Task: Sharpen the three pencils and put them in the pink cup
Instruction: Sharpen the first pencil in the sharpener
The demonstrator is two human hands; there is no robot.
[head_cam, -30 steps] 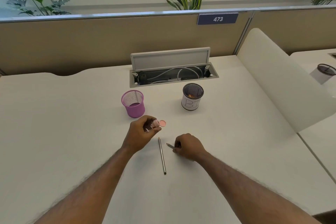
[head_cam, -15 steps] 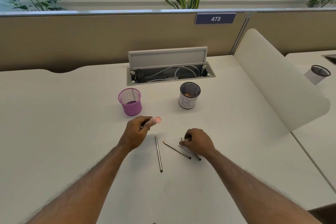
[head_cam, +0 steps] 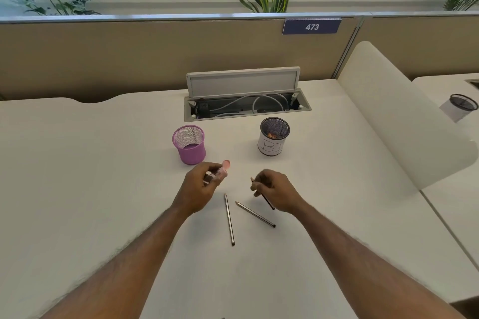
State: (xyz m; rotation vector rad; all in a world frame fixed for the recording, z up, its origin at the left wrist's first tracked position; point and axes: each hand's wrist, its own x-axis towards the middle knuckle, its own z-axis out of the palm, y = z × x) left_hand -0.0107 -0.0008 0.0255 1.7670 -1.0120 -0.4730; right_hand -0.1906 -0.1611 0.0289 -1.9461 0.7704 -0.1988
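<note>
Bare left forearm (head_cam: 124,261) & right forearm (head_cam: 363,261), fine hair along both, seen approx to elbows; left hand (head_cam: 201,185) & right hand (head_cam: 278,193) bare too.

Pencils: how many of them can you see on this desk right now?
3. The first pencil lies on the desk between the hands; the second pencil lies slanted just to its right; the third pencil is gripped in the right hand. None shows in the pink cup.
</note>
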